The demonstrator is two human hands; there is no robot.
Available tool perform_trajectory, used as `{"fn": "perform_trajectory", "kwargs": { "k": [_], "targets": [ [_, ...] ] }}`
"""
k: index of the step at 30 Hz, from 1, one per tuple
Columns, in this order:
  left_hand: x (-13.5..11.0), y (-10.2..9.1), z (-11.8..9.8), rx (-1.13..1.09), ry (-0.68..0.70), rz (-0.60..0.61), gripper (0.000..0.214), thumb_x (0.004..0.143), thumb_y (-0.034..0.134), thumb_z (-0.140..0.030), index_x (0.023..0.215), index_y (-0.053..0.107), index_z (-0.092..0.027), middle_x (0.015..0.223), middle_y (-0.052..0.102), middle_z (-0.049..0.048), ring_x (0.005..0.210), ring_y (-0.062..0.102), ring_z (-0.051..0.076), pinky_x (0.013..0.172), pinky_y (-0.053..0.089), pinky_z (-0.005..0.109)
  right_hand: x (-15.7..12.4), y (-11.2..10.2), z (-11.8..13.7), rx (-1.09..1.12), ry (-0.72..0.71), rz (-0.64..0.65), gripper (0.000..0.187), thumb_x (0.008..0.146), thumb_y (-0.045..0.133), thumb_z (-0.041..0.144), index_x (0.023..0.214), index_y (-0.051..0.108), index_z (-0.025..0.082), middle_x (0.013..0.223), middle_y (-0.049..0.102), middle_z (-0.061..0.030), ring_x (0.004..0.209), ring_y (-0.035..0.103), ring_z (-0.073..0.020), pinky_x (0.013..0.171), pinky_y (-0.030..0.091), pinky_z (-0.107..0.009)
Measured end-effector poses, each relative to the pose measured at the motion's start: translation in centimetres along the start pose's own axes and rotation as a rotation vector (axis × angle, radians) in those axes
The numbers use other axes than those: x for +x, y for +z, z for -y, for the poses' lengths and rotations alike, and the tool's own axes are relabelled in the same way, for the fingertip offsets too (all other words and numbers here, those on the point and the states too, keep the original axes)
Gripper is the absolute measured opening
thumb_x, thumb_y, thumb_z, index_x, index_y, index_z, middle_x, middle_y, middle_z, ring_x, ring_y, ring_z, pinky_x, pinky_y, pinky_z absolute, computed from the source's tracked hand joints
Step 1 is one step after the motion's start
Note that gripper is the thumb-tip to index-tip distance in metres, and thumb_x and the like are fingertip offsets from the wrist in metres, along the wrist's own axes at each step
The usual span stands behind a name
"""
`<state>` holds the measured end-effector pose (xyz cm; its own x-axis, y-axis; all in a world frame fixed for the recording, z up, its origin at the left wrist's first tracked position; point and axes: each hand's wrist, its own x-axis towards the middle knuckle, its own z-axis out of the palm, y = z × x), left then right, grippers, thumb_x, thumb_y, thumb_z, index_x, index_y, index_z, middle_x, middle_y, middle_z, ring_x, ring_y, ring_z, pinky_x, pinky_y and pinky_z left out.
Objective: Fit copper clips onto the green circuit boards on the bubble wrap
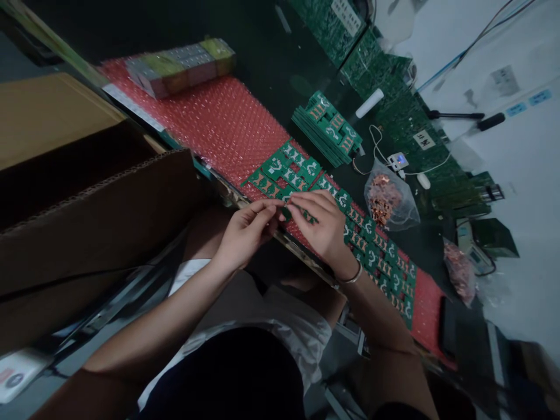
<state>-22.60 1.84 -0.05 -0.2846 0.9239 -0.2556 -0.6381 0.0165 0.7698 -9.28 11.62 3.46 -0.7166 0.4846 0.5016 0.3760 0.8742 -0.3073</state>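
Note:
My left hand (250,229) and my right hand (321,220) meet fingertip to fingertip over the near edge of the bench. Both are pinched closed; whatever lies between the fingertips is too small or too hidden to name. A bracelet circles my right wrist. Just beyond and beneath the hands, green circuit boards (382,265) with copper-coloured pieces lie in rows on red bubble wrap (236,114). My right hand covers part of these boards.
A stack of green boards (326,125) stands behind the rows. Clear bags of copper pieces (380,204) lie farther right. A taped bundle (179,67) rests on the wrap at the far left. An open cardboard box (91,192) stands left, and a black phone-like object (447,326) lies right.

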Motion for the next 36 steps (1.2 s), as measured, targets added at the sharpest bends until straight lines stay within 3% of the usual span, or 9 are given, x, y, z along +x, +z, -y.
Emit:
{"fn": "perform_trajectory", "kwargs": {
  "k": [7, 19, 25, 28, 31, 36],
  "targets": [
    [-0.5, -0.2, -1.1, -0.025, -0.065, -0.056, 0.027, 0.077, 0.073, -0.038, 0.091, 0.070, -0.015, 0.078, 0.065, 0.0035, 0.056, 0.050, 0.008, 0.049, 0.038, 0.017, 2.5, 2.9, -3.6, -0.115, 0.092, -0.024, 0.018, 0.096, 0.058, 0.023, 0.098, 0.076, 0.021, 0.101, 0.076, -0.0050, 0.098, 0.062, -0.0209, 0.091, 0.053, -0.040],
    [-0.4, -0.6, -1.5, -0.041, -0.075, -0.073, 0.028, 0.076, 0.073, -0.039, 0.091, 0.068, -0.016, 0.078, 0.066, 0.0029, 0.059, 0.055, 0.009, 0.051, 0.040, 0.018, 2.4, 3.4, -3.6, -0.177, 0.091, 0.037, 0.024, 0.098, 0.051, 0.020, 0.099, 0.075, 0.017, 0.100, 0.074, -0.0080, 0.098, 0.058, -0.0221, 0.092, 0.050, -0.040],
    [-0.3, -0.3, -1.7, -0.033, -0.031, -0.035, 0.028, 0.082, 0.064, -0.041, 0.093, 0.067, -0.015, 0.082, 0.067, 0.0049, 0.056, 0.050, 0.010, 0.046, 0.035, 0.018, 2.3, 3.3, -3.6, -0.268, 0.113, 0.050, 0.021, 0.096, 0.054, 0.020, 0.093, 0.075, 0.018, 0.103, 0.070, -0.0090, 0.101, 0.054, -0.0248, 0.092, 0.046, -0.044],
    [-0.2, -0.3, -1.7, -0.028, 0.015, -0.006, 0.032, 0.086, 0.059, -0.045, 0.099, 0.064, -0.016, 0.085, 0.067, 0.0058, 0.056, 0.049, 0.010, 0.043, 0.032, 0.019, 2.2, 2.6, -3.1, -0.244, 0.134, 0.025, 0.019, 0.094, 0.057, 0.021, 0.095, 0.076, 0.021, 0.104, 0.068, -0.0084, 0.101, 0.054, -0.0251, 0.091, 0.044, -0.045],
    [-0.2, -0.4, -1.4, -0.048, 0.049, 0.037, 0.042, 0.086, 0.058, -0.054, 0.108, 0.060, -0.018, 0.087, 0.067, 0.0055, 0.055, 0.050, 0.011, 0.042, 0.032, 0.020, 1.9, 1.5, -1.3, -0.076, 0.103, 0.017, 0.019, 0.095, 0.058, 0.026, 0.103, 0.074, 0.023, 0.098, 0.066, -0.0070, 0.096, 0.057, -0.0214, 0.090, 0.047, -0.041],
    [-0.2, -0.5, -0.7, -0.077, 0.054, 0.024, 0.053, 0.082, 0.061, -0.065, 0.112, 0.058, -0.022, 0.083, 0.062, 0.0010, 0.056, 0.052, 0.012, 0.044, 0.037, 0.022, 1.2, 0.5, 2.0, 0.063, 0.022, 0.181, 0.017, 0.094, 0.061, 0.029, 0.105, 0.074, 0.025, 0.096, 0.063, -0.0050, 0.096, 0.056, -0.0193, 0.089, 0.049, -0.038]
  ]
}}
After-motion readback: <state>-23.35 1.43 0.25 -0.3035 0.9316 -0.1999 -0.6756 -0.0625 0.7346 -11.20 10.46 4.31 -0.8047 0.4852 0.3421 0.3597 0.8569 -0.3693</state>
